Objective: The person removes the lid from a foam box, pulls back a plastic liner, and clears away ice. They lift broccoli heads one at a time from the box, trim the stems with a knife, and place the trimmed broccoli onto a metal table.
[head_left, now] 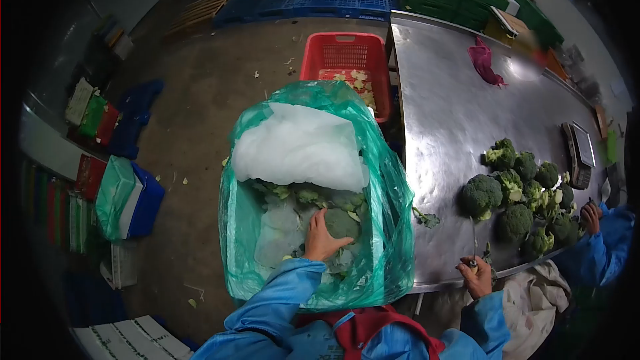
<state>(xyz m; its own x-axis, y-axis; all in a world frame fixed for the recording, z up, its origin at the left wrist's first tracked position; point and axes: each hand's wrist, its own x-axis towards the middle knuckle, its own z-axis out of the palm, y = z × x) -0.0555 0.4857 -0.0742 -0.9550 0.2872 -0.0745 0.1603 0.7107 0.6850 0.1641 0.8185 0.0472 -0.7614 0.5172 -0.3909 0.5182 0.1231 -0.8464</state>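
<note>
My left hand (323, 237) reaches into a white foam box (231, 227) lined with a green plastic bag (393, 227). Its fingers and thumb curve round a head of broccoli (343, 223). More broccoli and clear ice packs lie around it inside, and a white sheet (300, 147) is folded back over the far part of the box. Over the front edge of the metal table, my right hand (477, 277) grips the handle of a small knife (474, 243), its blade pointing away from me. Several broccoli heads (515, 223) are heaped beyond the knife.
A metal table (440, 120) stands on my right, bearing a scale (579, 153) and a pink cloth (487, 63). Behind the box is a red crate (343, 43) with leaf scraps. Another person's hand (591, 218) is at the right of the broccoli. Blue pallets (307, 3) lie farther back.
</note>
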